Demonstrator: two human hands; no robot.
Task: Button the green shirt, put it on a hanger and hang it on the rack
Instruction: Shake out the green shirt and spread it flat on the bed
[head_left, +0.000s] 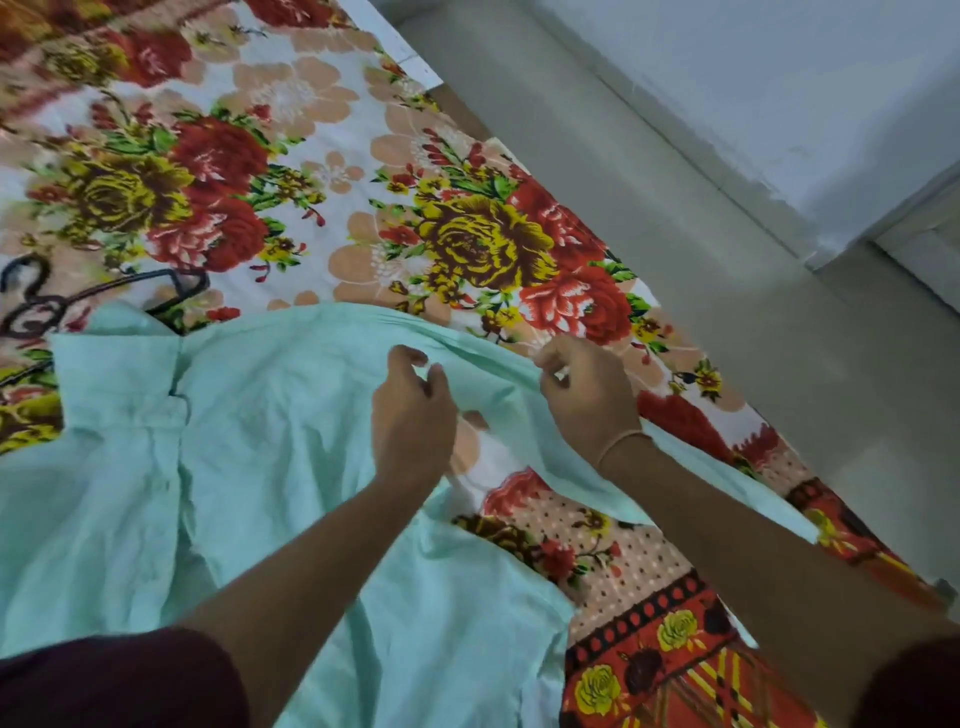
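The pale green shirt lies spread on a flowered bedsheet, its collar at the left. My left hand pinches one front edge of the shirt near the middle of the view. A little to the right, my right hand pinches the other front edge. The two edges are held close together but apart, with the bedsheet showing below them. A black hanger lies on the bed beyond the collar, partly under the shirt. No rack is in view.
The bed's right edge runs diagonally from top centre to lower right. Beyond it is a grey floor and a pale wall. A door frame shows at the far right.
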